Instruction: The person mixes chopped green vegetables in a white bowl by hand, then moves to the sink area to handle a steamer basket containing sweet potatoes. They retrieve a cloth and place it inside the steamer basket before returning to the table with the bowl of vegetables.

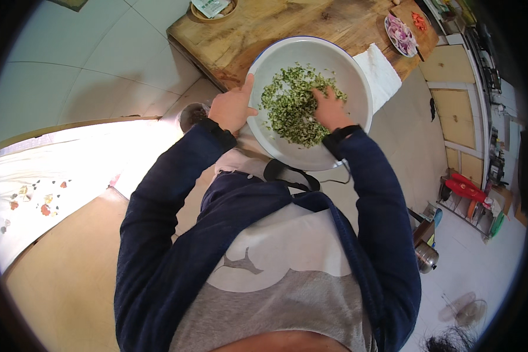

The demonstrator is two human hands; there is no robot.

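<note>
A large white enamel basin (357,99) with a blue-edged rim stands at the near end of a wooden table. Finely chopped green vegetables (288,103) lie in a loose heap across its bottom. At the basin's left side, my left hand (229,107) grips the rim, its thumb on the inner side and index finger stretched along the edge. Inside the basin is my right hand (331,111), its fingers dipped into the right part of the greens. The chopped pieces hide those fingertips, so whether they pinch any cannot be told.
On the wooden table (264,26) are a plate of sliced red onion (400,35), a cutting board (427,37) with chopped red pieces (419,21), and a small basket (229,9) holding a packet. White cloth or paper (380,77) lies beside the basin. Cabinets (453,110) stand right.
</note>
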